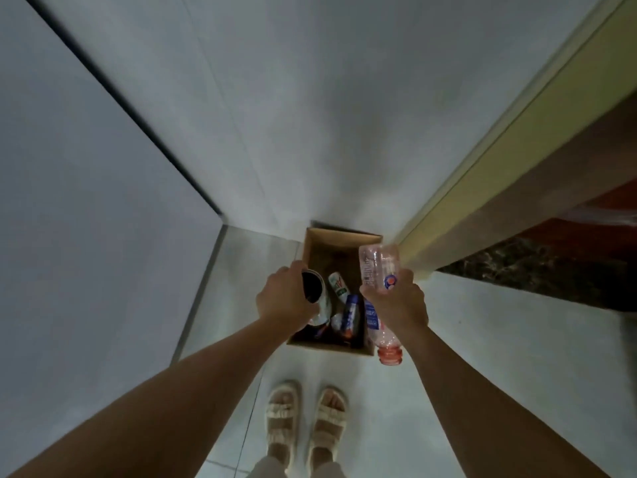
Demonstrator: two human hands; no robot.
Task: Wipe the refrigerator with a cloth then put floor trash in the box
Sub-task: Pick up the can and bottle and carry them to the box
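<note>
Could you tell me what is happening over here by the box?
A person stands over an open cardboard box on the floor. The left hand holds a can and the right hand a clear plastic bottle, both above the box. Other bottles already lie inside.

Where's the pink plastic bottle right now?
In the head view, the pink plastic bottle is gripped in the right hand, over the right edge of the cardboard box, neck pointing back toward the person's feet.
</note>
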